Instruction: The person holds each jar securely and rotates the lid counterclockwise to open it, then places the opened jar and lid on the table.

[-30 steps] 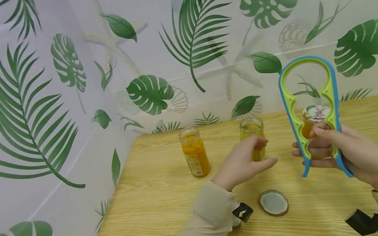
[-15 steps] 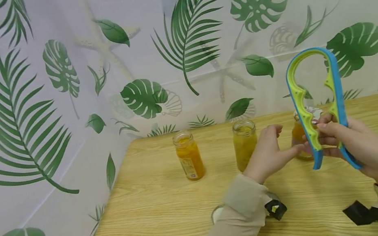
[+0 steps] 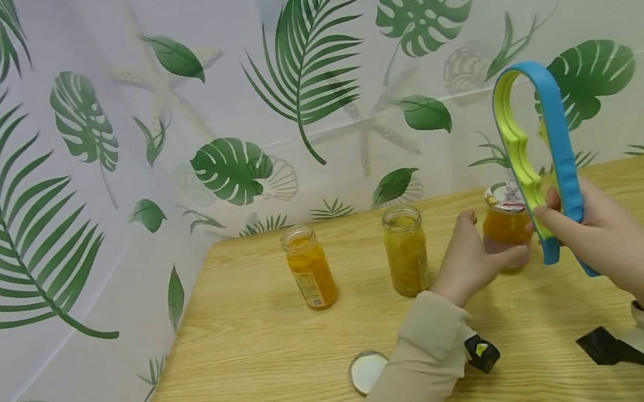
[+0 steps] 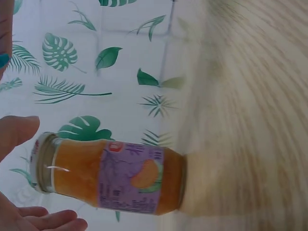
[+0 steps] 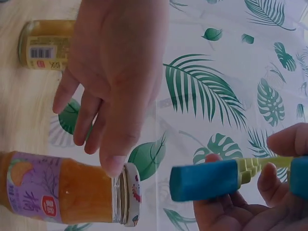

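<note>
My left hand [image 3: 474, 265] reaches toward a lidded jar of orange fruit [image 3: 503, 228], its thumb and fingers spread beside the lid. In the left wrist view the jar [image 4: 134, 178] stands between thumb and fingers, its purple label facing out, with gaps on both sides. Whether the thumb touches the lid [image 5: 133, 195] cannot be told in the right wrist view. My right hand [image 3: 626, 244] holds a blue and green jar opener [image 3: 554, 115] upright by its handles, to the right of the jar.
Two lidless glass jars, one of orange fruit [image 3: 310, 269] and one of yellow fruit [image 3: 406, 254], stand to the left on the wooden table [image 3: 249, 381]. A loose lid [image 3: 368, 371] lies near my left sleeve. A leaf-printed curtain [image 3: 331, 178] rises behind the table.
My left hand has moved right, from beside the yellow jar to the lidded jar. The jar opener has turned more side-on in my right hand. The head view has shifted slightly.
</note>
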A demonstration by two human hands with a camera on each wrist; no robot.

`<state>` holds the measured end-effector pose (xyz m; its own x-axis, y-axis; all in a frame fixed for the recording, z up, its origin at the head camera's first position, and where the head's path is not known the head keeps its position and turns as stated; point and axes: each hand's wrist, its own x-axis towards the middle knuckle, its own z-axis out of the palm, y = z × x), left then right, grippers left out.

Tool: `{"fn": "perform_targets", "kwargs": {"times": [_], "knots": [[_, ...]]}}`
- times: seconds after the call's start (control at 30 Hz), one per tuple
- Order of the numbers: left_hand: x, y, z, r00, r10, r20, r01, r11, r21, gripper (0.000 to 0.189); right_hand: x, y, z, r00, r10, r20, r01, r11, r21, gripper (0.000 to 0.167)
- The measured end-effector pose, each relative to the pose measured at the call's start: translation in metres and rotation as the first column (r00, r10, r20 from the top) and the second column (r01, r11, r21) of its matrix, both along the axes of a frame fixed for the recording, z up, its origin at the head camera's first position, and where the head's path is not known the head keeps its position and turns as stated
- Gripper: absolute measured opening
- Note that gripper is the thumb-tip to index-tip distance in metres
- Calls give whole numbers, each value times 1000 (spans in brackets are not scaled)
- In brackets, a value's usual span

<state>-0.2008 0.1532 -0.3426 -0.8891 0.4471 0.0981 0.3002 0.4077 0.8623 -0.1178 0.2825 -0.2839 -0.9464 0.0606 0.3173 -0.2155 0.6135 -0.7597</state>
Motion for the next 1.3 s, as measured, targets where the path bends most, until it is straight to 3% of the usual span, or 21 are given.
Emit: {"fn": "perform_targets", "kwargs": {"times": [0.23,0.5,0.63,0.73,0.9,1.17,1.3], "knots": [[-5,5,-9,997,-76,-24,77,995,61,78,-1,1,3,997,-64,45,61,995,78,33],[-11,9,-15,995,-80,55,73,990,116,76,-2,0,0,996,-74,46,70,994,86,34],[-16,12,-18,995,-99,27,94,986,140,69,-2,0,-1,996,-71,52,66,994,87,32],[-19,14,-21,997,-74,-7,74,993,88,69,-2,-1,0,996,-67,60,62,994,89,32],[-21,17,-21,999,-26,20,26,1000,-10,76,-1,0,2,996,-64,69,59,995,80,34],[-26,22,-23,992,-62,113,45,988,145,62,1,2,2,996,-71,57,68,996,59,35],[-25,27,-21,999,-30,33,28,997,67,66,2,5,3,996,-76,35,74,996,53,33]]}}
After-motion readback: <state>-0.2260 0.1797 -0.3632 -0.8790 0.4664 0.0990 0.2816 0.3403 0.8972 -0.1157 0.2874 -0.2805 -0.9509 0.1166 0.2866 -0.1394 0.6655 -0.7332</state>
